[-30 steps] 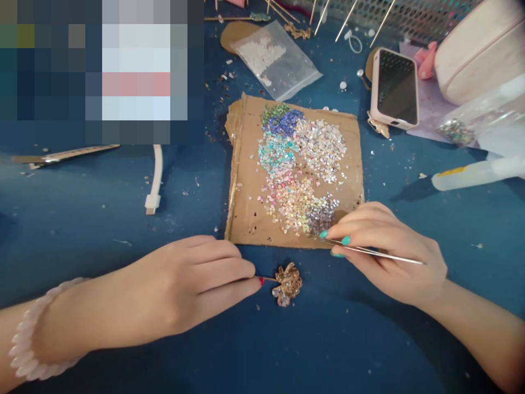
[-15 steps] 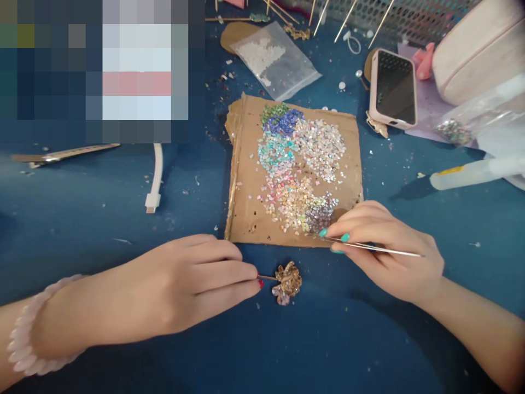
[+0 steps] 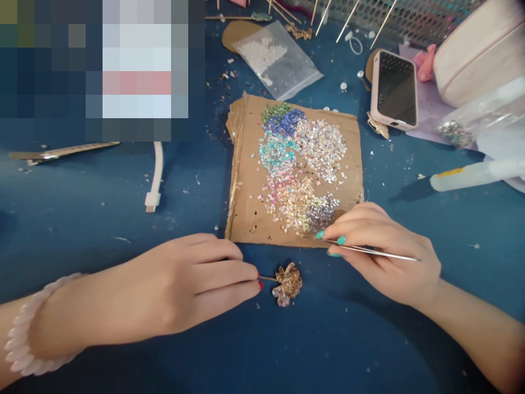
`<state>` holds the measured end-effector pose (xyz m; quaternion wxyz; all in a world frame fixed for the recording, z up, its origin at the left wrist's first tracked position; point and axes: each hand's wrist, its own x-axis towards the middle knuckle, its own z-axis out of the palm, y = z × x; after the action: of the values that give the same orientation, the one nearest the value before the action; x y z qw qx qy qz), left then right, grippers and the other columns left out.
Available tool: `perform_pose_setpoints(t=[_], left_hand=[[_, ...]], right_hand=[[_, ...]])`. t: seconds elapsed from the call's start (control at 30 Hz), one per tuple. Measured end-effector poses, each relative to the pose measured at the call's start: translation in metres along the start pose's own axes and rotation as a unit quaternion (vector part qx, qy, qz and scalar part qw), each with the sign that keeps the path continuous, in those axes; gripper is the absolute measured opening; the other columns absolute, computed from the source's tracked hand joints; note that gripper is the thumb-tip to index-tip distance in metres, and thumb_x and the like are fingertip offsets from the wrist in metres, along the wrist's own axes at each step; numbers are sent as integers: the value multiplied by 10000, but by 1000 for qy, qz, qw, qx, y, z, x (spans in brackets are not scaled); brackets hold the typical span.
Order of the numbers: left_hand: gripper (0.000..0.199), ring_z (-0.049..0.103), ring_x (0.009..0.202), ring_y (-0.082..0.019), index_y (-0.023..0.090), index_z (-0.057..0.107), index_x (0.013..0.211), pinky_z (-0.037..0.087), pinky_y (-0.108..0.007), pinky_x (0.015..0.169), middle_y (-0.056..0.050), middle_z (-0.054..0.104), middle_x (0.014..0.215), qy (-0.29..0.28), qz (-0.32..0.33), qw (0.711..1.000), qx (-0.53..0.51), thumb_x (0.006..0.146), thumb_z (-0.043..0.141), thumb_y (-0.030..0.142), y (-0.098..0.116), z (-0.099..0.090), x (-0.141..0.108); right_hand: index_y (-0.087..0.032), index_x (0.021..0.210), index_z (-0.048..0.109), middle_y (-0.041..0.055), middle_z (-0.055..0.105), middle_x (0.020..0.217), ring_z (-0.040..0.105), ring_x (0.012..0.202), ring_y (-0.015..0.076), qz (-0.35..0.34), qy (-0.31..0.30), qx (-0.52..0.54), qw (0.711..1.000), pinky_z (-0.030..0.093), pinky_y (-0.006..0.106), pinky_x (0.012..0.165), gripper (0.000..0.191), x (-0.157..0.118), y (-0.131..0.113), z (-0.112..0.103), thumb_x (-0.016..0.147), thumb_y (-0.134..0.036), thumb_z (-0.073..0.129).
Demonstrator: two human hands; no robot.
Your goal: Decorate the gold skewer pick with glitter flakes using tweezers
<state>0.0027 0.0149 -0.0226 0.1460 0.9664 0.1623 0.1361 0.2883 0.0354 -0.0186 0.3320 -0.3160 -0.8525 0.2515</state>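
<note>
Here's the lone head camera, up above the near side of the cardboard (image 3: 250,164), facing forward and steeply down across it! It's in close, single chips (image 3: 322,150) on the cardboard showing, and the view runs beyond its far edge to the mesh (image 3: 410,24)!

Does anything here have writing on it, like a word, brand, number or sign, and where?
No, nothing can be read in this picture.
Cardboard: no print visible.
Phone: dark screen, no legible words or numbers.
Clear bag: no label visible.
Pale tube: a yellow mark, no readable letters.
Upper left corner: blurred into blocks, so any text there is unreadable.
</note>
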Motion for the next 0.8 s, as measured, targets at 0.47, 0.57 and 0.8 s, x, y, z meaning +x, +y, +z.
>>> perform_pose_setpoints(t=[0.47, 0.57, 0.8], left_hand=[[285, 609, 824, -154, 251, 650, 1066, 555, -286, 658, 72, 692, 1026, 4, -2, 1000, 7, 839, 492, 180, 1, 0, 0], [329, 613, 821, -158, 310, 655, 1057, 561, -261, 635, 88, 691, 1028, 4, 7, 1000, 29, 762, 558, 205, 1, 0, -1], [326, 604, 814, -149, 301, 653, 1059, 551, -261, 652, 94, 690, 1023, 0, 4, 1000, 27, 771, 544, 194, 1, 0, -1]], right_hand=[[-182, 846, 582, 55, 714, 802, 669, 726, 160, -7, -6, 5, 1000, 527, 360, 692, 161, 1, -2, 3, 756, -81, 668], [-204, 850, 583, 38, 714, 804, 670, 728, 158, 0, -8, 6, 1000, 526, 358, 693, 160, 1, -2, 3, 764, -94, 662], [-199, 843, 594, 45, 711, 801, 670, 721, 165, 5, -3, 23, 1000, 527, 362, 688, 156, 1, -1, 4, 760, -83, 659]])
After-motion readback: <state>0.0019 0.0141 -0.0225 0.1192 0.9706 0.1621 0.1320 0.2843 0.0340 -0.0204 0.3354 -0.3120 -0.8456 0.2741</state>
